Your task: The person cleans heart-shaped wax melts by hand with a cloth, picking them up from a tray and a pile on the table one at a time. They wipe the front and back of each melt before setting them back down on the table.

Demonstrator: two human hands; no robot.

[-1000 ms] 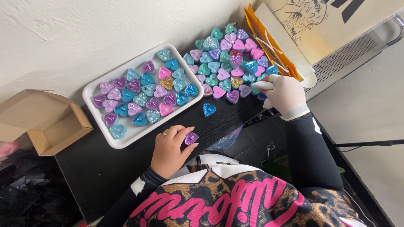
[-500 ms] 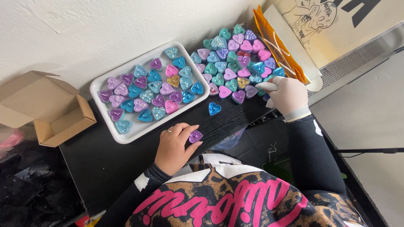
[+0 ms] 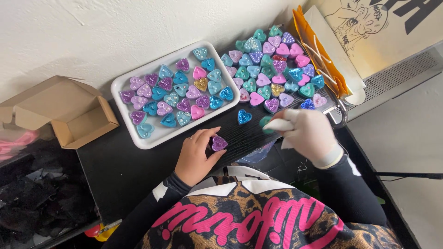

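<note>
My left hand (image 3: 196,154) is bare and pinches a purple glitter heart (image 3: 219,143) against the black table (image 3: 124,170), just below the white tray (image 3: 121,82). The tray holds several small hearts in purple, blue, teal and pink. My right hand (image 3: 307,131) wears a white glove, and its fingertips grip a teal heart (image 3: 265,122) at the near edge of the loose pile of hearts (image 3: 272,69). A blue glitter heart (image 3: 244,116) lies alone between the two hands.
An open cardboard box (image 3: 69,110) sits left of the tray. An orange paper bag (image 3: 318,46) and white card lean at the pile's right. Behind is a white wall. Dark clutter lies at the lower left.
My gloved right hand has drawn back from the pile toward me with a teal heart. The left hand stays on the purple heart. The view has shifted slightly.
</note>
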